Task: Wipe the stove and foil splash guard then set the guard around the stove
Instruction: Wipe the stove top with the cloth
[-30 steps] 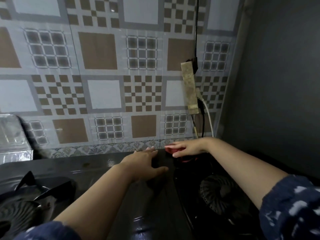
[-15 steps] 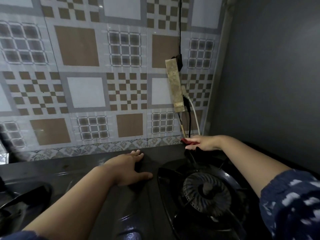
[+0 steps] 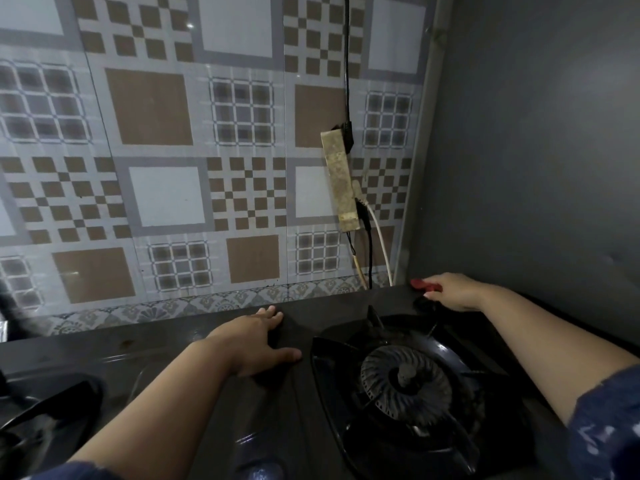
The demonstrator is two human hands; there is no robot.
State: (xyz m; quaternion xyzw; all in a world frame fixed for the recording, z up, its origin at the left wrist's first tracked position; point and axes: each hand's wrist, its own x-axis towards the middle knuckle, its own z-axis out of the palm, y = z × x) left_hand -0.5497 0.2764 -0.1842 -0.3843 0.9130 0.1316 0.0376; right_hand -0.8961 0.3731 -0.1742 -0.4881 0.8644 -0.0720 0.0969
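I am bracing my left hand (image 3: 254, 341) flat, fingers spread, grip released, on the glossy black glass top of the two-burner gas stove (image 3: 194, 375), between its burners. My right hand (image 3: 450, 292) is reaching to the stove's far right corner beside the grey wall, its grip pinching a small red wiping piece (image 3: 424, 285) against the surface there. I judge the stove wipe as only partly done. The foil splash guard is out of view, so wiping it and setting it around the stove are both left.
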